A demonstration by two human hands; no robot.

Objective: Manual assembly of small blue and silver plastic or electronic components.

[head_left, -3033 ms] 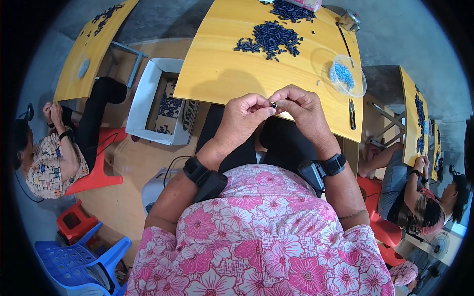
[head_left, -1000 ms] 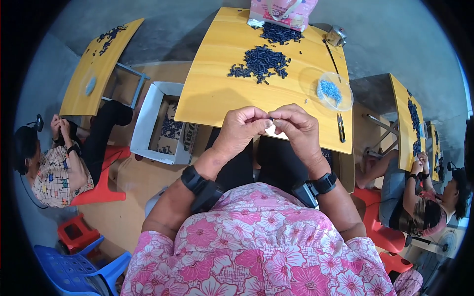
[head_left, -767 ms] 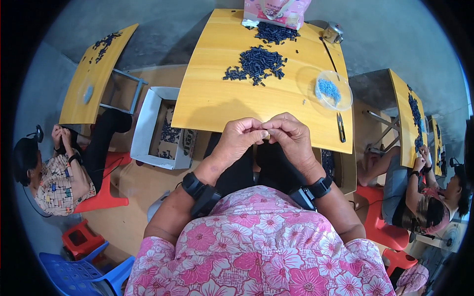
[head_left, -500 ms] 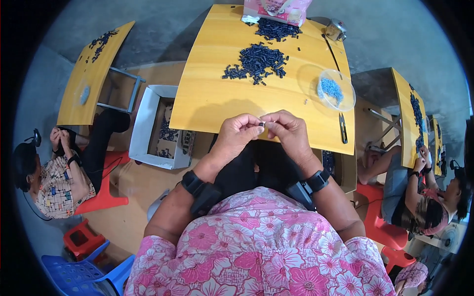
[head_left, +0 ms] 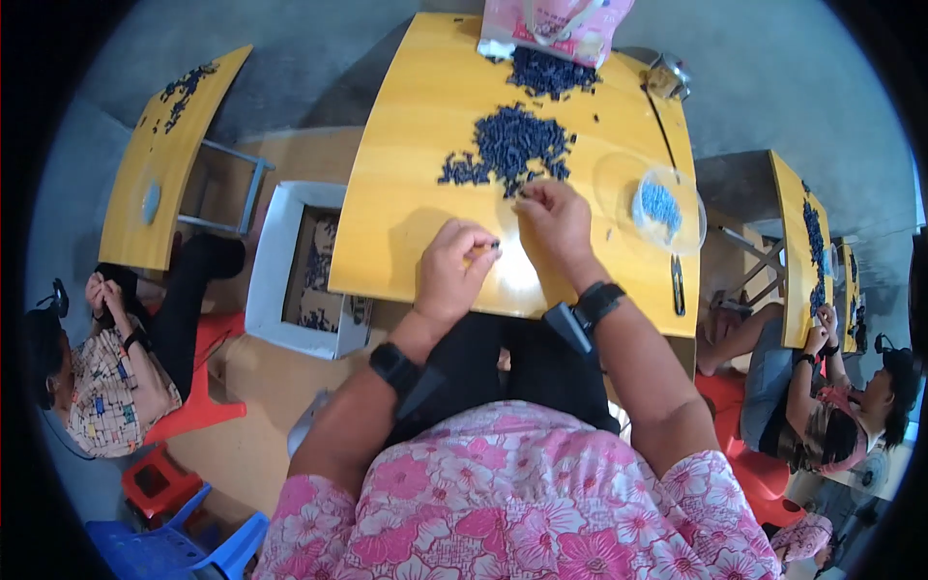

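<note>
My left hand (head_left: 452, 273) is pinched up over the near part of the yellow surface (head_left: 404, 121), thumb and forefinger closed on a small dark piece (head_left: 496, 245) that pokes out at the right of their tips; too little of it shows for me to tell which way its long axis runs. My right hand (head_left: 563, 230) reaches farther in, its fingertips drawn together at the near edge of the near pile (head_left: 520, 140) of short dark tubes. Blur there keeps me from telling whether I have a tube in that grip or am only touching one. The pile lies far of both hands, more or less straight ahead, and the right is plainly the nearer, the left well short of it. The tubes point every which way, so no single axis holds for the heap, though a thin tail of them strays left. A far pile (head_left: 553, 74) sits beyond, and to the right of my right hand stand a clear tub (head_left: 684, 230) of blue pieces (head_left: 659, 204) and, nearer, black snips (head_left: 679, 288).
</note>
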